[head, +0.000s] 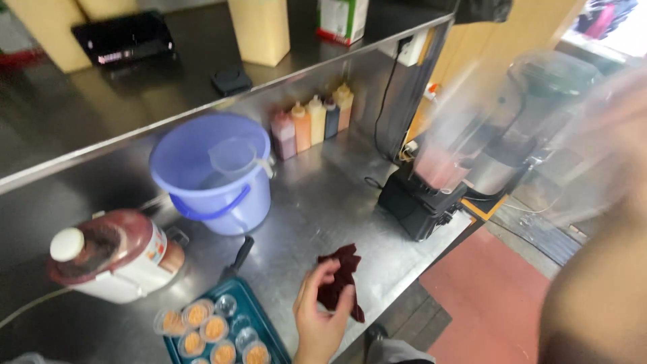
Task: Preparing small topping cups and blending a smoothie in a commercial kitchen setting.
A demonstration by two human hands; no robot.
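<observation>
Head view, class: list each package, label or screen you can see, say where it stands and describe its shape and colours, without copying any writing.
Carton: upper shelf, right; boxy, white with green and red.
Screen: upper shelf, left; flat black slab lying down, one faint lit strip.
Cooker label: on the white side of the red-lidded cooker, counter left; small, colourful.
Sealed cups: in the teal tray beside the left hand; round, clear, orange inside.

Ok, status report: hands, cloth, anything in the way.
Left hand gripping dark red cloth on steel counter. Right hand raised, blurred, grip unclear. Teal tray of cups beside cloth.
</observation>
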